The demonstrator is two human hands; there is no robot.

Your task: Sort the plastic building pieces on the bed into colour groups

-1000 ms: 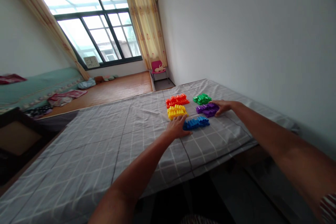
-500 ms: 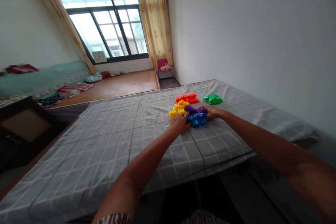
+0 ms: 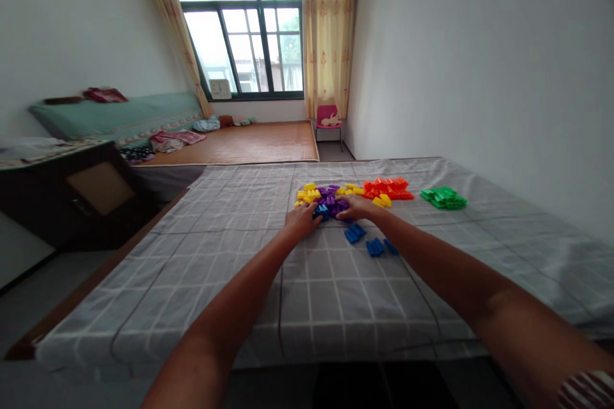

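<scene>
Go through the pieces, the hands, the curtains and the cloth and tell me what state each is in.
Green pieces: bunched, apart
Purple pieces: mixed with yellow
Left hand: on the pile's near side
Right hand: touching purple
Curtains: drawn aside
Cloth: spread

Daylight glares through the window (image 3: 242, 45), leaving the foreground dim, slightly soft.

Place: a room in a home, by its furnishings
Window (image 3: 242, 45): large, dark-framed, with a patterned yellow curtain (image 3: 329, 32) at its right side
Sleeping platform (image 3: 259, 142): low and brown, with a crumpled pink cloth (image 3: 175, 140) on it
Chair (image 3: 328, 116): small and pink, a soft toy on its seat
Clock (image 3: 220, 89): square and pale, standing at the window's foot
Cabinet (image 3: 71, 195): dark wood, at the left
Walls: plain, pale
</scene>
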